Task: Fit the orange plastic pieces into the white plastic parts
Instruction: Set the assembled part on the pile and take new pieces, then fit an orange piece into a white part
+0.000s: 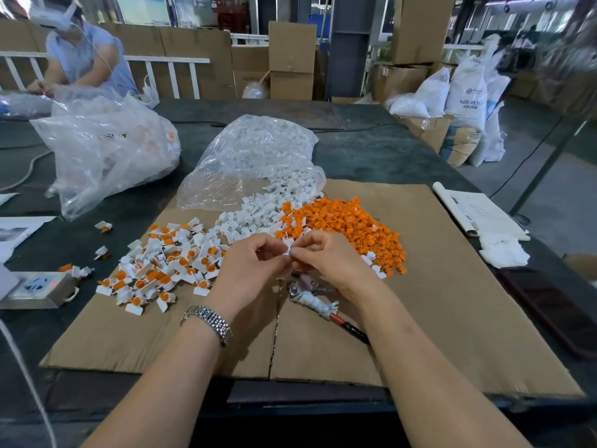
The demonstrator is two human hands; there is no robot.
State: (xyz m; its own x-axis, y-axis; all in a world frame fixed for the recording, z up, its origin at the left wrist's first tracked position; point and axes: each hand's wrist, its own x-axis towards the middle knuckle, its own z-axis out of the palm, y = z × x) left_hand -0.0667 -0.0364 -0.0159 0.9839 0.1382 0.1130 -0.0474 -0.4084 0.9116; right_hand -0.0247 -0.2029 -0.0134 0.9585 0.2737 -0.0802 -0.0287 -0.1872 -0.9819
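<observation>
My left hand [250, 263] and my right hand [326, 258] meet over the middle of the cardboard sheet [436, 318]. Both pinch one small white plastic part [288, 248] between their fingertips. Whether an orange piece sits in it is hidden by the fingers. Just beyond my right hand lies a heap of loose orange pieces [349, 221]. A heap of loose white parts [255, 215] spills from a clear bag [255, 156] behind my hands. To the left lies a pile of white parts with orange pieces fitted in them [168, 263].
Red-handled pliers [318, 302] lie under my right wrist. A second clear bag [106, 150] stands at the back left, a socket box [38, 287] at the left edge, papers [478, 211] and a white cloth [504, 252] at the right. Another person [84, 56] works opposite.
</observation>
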